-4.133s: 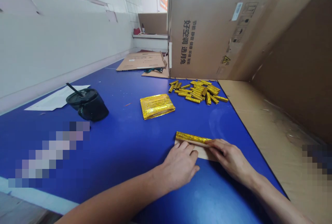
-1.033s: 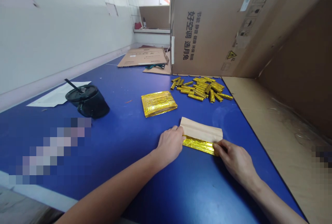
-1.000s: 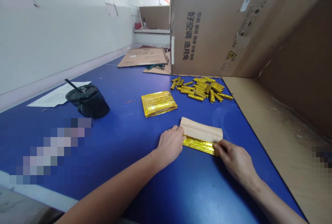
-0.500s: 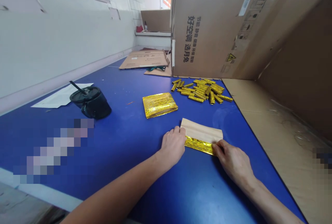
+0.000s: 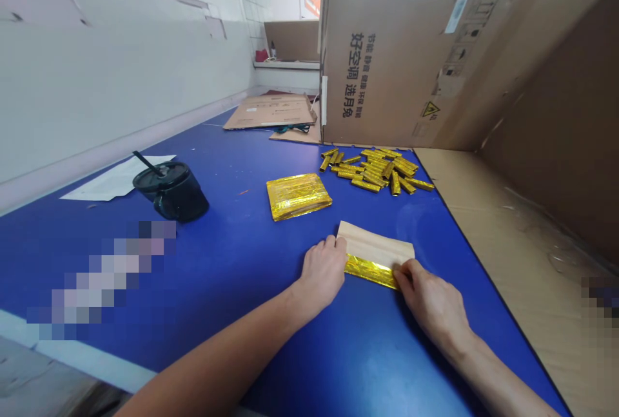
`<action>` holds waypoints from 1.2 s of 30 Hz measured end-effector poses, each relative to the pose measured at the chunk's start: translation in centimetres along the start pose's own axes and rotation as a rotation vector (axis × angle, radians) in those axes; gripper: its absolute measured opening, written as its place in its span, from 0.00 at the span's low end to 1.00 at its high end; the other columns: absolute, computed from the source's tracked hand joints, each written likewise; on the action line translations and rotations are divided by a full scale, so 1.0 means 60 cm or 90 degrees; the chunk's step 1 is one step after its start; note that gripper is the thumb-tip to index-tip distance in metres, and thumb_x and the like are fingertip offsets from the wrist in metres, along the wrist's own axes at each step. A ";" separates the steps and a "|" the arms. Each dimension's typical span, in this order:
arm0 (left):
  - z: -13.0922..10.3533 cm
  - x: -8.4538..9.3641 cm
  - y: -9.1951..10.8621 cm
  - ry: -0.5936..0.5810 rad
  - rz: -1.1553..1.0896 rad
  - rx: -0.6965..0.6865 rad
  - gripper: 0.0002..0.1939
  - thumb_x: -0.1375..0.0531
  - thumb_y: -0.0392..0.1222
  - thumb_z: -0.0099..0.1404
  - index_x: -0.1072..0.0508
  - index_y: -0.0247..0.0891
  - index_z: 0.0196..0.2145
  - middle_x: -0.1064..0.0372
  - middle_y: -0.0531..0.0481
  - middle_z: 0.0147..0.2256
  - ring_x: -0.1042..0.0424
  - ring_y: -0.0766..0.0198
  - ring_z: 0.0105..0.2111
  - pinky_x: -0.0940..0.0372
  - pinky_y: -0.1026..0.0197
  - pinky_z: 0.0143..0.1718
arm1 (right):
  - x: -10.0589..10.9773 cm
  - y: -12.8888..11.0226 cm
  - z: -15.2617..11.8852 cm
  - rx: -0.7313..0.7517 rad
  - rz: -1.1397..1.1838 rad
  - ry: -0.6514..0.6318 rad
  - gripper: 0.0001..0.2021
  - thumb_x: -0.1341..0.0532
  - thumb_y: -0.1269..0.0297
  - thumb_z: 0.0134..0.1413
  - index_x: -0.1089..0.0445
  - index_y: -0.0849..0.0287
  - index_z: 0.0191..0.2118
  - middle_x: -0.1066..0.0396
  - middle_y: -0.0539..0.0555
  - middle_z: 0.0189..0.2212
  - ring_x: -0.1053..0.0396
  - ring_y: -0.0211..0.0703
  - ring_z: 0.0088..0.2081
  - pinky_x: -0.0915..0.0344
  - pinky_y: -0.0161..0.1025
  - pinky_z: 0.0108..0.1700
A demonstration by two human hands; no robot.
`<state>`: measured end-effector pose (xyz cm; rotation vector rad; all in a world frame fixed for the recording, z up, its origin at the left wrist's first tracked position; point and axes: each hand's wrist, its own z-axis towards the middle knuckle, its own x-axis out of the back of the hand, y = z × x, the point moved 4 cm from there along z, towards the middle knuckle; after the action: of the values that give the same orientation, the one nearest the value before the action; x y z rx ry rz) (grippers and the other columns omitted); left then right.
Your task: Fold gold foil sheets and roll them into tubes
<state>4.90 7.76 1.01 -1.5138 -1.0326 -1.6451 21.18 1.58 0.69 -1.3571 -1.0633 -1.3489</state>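
Right hand (image 5: 435, 298): grip narrow, thumb and fingers pinching right end of gold-and-tan sheet (image 5: 374, 243). Left hand (image 5: 325, 269): grip closed over sheet's left end. Sheet on desk (image 5: 242, 236), nearer right edge; gold fold along near side, tan face beyond. Farther, gold foil stack (image 5: 300, 196) mid-desk, dark mug (image 5: 182, 194) toward left edge. Beyond, small gold pieces (image 5: 374, 171) by right edge, before large carton (image 5: 396, 62). Flat cardboard (image 5: 271, 112) at far end.

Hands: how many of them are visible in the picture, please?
2. The left hand is at the left end of the gold-and-tan sheet; the right hand is at its right end. Pixelated areas could hide others.
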 end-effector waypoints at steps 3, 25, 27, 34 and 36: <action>0.000 0.001 0.000 0.010 0.002 0.004 0.07 0.52 0.37 0.63 0.40 0.37 0.40 0.38 0.47 0.35 0.34 0.60 0.35 0.39 0.59 0.35 | -0.002 -0.002 -0.004 -0.001 -0.015 0.004 0.08 0.53 0.61 0.56 0.39 0.55 0.32 0.28 0.49 0.24 0.30 0.43 0.24 0.51 0.32 0.19; 0.000 0.007 0.000 0.015 0.018 0.009 0.10 0.49 0.40 0.62 0.41 0.37 0.42 0.38 0.46 0.37 0.35 0.58 0.37 0.40 0.58 0.37 | -0.005 -0.058 -0.065 0.486 0.083 0.007 0.30 0.50 0.54 0.54 0.55 0.63 0.59 0.49 0.60 0.56 0.53 0.48 0.57 0.50 0.52 0.55; 0.001 0.005 0.000 0.020 0.016 0.009 0.10 0.48 0.40 0.62 0.41 0.37 0.41 0.38 0.47 0.36 0.35 0.58 0.37 0.40 0.58 0.36 | -0.007 -0.053 -0.069 0.473 0.072 -0.001 0.29 0.50 0.54 0.54 0.53 0.64 0.58 0.49 0.61 0.56 0.53 0.49 0.57 0.50 0.52 0.55; 0.004 0.010 -0.007 0.027 0.008 0.008 0.09 0.48 0.40 0.61 0.39 0.36 0.40 0.38 0.46 0.36 0.35 0.58 0.36 0.40 0.58 0.36 | -0.009 -0.055 -0.081 0.446 0.082 -0.011 0.32 0.51 0.49 0.53 0.52 0.64 0.58 0.52 0.62 0.57 0.57 0.52 0.58 0.51 0.54 0.55; -0.004 0.023 -0.003 0.034 0.007 0.008 0.10 0.48 0.41 0.61 0.39 0.36 0.40 0.38 0.45 0.37 0.35 0.57 0.38 0.41 0.57 0.37 | -0.010 -0.056 -0.082 0.434 0.080 -0.017 0.32 0.51 0.48 0.52 0.51 0.63 0.58 0.53 0.62 0.57 0.57 0.53 0.58 0.51 0.55 0.54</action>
<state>4.47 7.67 2.34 -1.4572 -1.0025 -1.6585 16.84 -2.49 0.09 -0.9085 -1.2782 -0.7630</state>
